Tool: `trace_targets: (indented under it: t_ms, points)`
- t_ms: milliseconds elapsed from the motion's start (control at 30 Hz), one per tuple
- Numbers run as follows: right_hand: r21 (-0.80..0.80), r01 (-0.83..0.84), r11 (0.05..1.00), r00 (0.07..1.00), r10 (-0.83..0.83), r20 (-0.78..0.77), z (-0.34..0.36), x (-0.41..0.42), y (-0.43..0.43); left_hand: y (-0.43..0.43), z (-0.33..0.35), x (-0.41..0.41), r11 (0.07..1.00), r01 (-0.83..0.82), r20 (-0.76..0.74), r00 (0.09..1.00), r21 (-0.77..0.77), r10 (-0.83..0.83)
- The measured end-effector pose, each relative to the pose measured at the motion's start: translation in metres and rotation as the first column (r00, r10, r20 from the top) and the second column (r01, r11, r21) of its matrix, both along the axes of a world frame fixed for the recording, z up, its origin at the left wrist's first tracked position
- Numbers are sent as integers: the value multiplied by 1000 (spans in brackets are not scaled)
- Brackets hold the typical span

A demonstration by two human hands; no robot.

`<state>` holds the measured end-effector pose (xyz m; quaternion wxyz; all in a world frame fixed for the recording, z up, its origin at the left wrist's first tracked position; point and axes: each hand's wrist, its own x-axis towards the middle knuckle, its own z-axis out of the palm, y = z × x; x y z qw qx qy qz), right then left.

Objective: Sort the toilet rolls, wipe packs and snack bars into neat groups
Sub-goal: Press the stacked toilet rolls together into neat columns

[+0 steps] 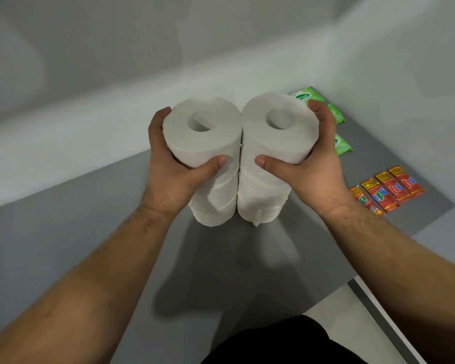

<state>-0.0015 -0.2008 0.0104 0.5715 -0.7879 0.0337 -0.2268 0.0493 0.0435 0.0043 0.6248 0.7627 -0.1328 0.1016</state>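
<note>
A: Quick one. Where are the toilet rolls?

B: Middle of the grey table (90,245), two upright stacks touching side by side. The left top roll (202,132) and right top roll (279,127) sit on the lower rolls (237,203), holes facing up.

A: Hands?

B: The left hand (174,164) grips the left top roll: thumb across the near side, fingers curled round the outer side. The right hand (307,166) mirrors it on the right top roll. Both forearms reach straight out from the body, wrists about level, palms turned in toward each other.

A: Why hold them like that?

B: My guess: squeezing the two stacks together so they stand flush as one tidy block. Holding only the top rolls steadies each stack. They're soft, so they dent a bit under the thumbs.

A: The other stuff?

B: Green wipe packs (343,145) lie flat at the far right, near the wall and partly hidden behind the right hand. Red snack bars (389,191) lie in a row, edges touching, nearer on the right. Both look grouped already and sit apart from the rolls.

A: So nearly done?

B: Looks like it; rolls seem the last group.
</note>
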Motion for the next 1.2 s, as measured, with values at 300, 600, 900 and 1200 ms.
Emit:
trace_targets:
  t_ms: [300, 600, 900, 1200]
  points:
    - [56, -46, 997, 999, 47, -19, -11, 0, 1, 0, -7, -3, 1000, 0, 6, 1000, 8, 0]
    - [13, -133, 991, 963, 132, -236, -73, -12, -11, 5, -49, -11, 994, 43, -170, 985, 96, -26]
    - [-37, -101, 994, 961, 88, -261, -78, -10, -19, 6, -49, -1, 986, 84, -178, 982, 145, -57]
    - [42, -89, 995, 985, 94, -143, -59, -8, -10, -1, -35, -2, 996, 93, -199, 976, -3, -92]
